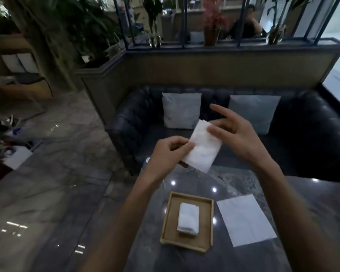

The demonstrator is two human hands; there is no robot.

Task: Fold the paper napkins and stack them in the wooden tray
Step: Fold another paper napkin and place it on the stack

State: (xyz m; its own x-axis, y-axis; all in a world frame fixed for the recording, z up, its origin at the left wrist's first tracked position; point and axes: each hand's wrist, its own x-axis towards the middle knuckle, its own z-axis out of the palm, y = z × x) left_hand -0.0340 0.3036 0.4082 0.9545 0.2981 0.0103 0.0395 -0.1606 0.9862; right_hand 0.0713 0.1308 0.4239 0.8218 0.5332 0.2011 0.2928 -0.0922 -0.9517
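A folded white napkin [203,149] is held up in the air above the far end of the table. My left hand [168,154] pinches its lower left edge. Over its upper right edge my right hand [237,134] has its fingers spread and straight, touching the paper. Below, a wooden tray [170,218] sits on the table with a small stack of folded napkins [188,219] inside it. An unfolded napkin [245,219] lies flat on the table to the right of the tray.
The grey marble table [234,183] is glossy with light reflections. Behind it stands a dark leather sofa [312,138] with two grey cushions [182,110]. A polished stone floor lies to the left. A person sits beyond the partition at the back.
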